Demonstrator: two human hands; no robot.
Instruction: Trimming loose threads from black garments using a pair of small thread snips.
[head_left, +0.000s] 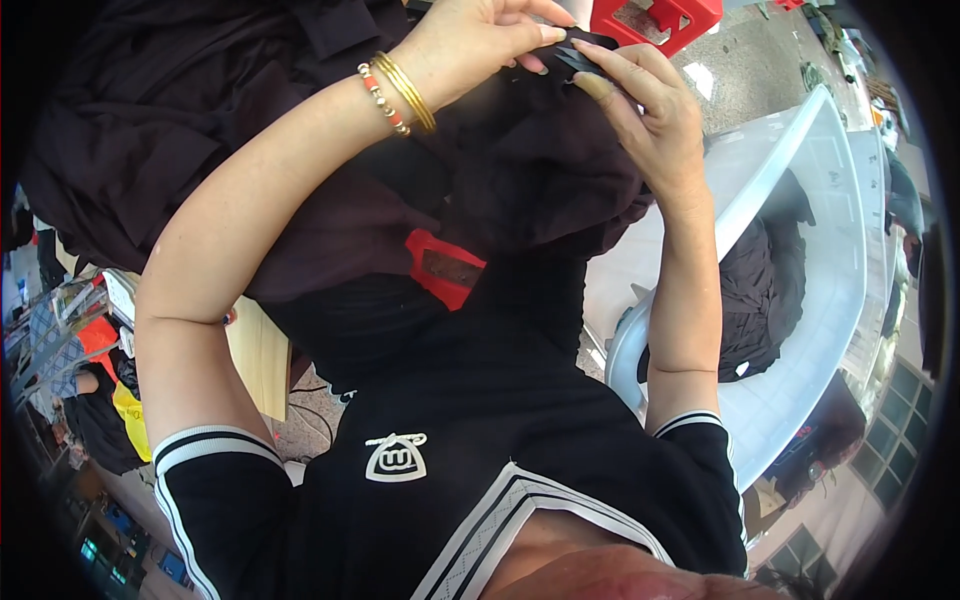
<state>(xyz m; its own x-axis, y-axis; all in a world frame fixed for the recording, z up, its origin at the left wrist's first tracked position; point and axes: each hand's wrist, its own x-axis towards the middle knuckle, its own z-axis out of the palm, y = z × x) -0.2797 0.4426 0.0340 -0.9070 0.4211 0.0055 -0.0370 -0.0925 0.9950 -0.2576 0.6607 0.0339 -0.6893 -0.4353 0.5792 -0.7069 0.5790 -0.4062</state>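
At the top of the head view, both my hands are raised over a large heap of dark brown-purple cloth (480, 150). My left hand (490, 38), with gold bangles and a bead bracelet at its wrist, pinches an edge of this dark cloth between thumb and fingers. Close beside it, my right hand (650, 105) is closed around small dark pointed blades that look like thread snips (576, 60). The blades lie against the cloth near my left fingertips. How much of the snips sits inside the right palm is hidden.
A pale plastic tub (845, 250) stands on my right with crumpled dark cloth (755, 290) inside. Beyond my hands is a red plastic stool (680, 20). Something red (455, 290) shows through under the cloth. A light wooden board (262, 355) lies near my left elbow.
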